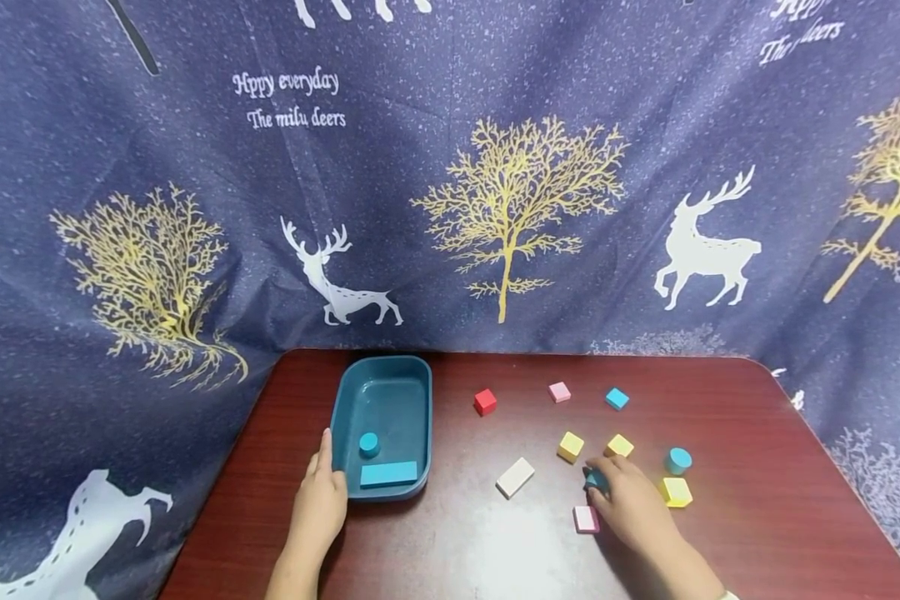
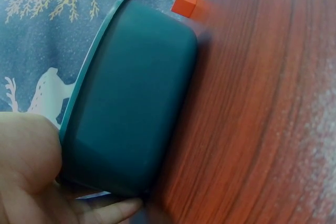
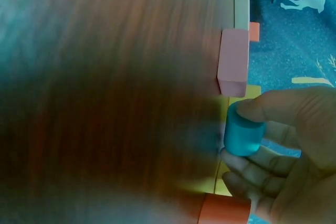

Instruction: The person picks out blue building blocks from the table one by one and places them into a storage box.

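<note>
My left hand rests against the near left corner of a dark teal plastic bin. Its index finger lies straight along the bin's outer left wall, and the thumb is near the rim. Inside the bin are a blue cylinder block and a long blue rectangular block. Over at the right, my right hand pinches another blue cylinder between thumb and fingers, partly hidden by the hand in the head view. Close by the fingertips are a pink-and-white block and a yellow cube.
Across the dark red table lie a red cube, a pink block, a blue block, a yellow cube and a cream block. Further right are a blue cylinder and yellow block. A patterned curtain hangs behind.
</note>
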`<state>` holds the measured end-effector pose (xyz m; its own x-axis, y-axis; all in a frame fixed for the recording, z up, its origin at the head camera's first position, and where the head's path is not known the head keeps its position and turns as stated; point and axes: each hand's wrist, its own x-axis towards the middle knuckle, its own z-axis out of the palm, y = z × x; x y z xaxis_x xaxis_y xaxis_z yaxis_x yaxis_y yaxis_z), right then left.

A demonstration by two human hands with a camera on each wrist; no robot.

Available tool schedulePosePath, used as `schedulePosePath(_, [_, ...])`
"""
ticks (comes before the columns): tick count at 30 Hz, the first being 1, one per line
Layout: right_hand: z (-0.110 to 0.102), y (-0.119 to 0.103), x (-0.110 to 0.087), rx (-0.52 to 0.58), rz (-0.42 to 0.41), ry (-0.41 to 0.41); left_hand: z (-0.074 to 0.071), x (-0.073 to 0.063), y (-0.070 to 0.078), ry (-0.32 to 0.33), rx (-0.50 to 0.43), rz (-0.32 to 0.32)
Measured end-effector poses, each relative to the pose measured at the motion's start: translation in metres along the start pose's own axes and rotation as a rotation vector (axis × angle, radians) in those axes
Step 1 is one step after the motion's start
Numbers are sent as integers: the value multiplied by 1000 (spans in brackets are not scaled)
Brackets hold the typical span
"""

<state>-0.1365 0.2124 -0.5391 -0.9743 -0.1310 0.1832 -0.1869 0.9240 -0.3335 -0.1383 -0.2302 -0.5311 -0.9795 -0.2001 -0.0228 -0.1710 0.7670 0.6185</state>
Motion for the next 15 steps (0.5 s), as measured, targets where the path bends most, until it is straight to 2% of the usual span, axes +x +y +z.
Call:
schedulePosePath(10, [0, -9, 1, 11, 77, -32, -1, -1, 0, 17, 6, 8])
schedulePosePath(15, [-1, -13, 2, 22, 65, 5, -1, 0, 0, 17, 4, 11])
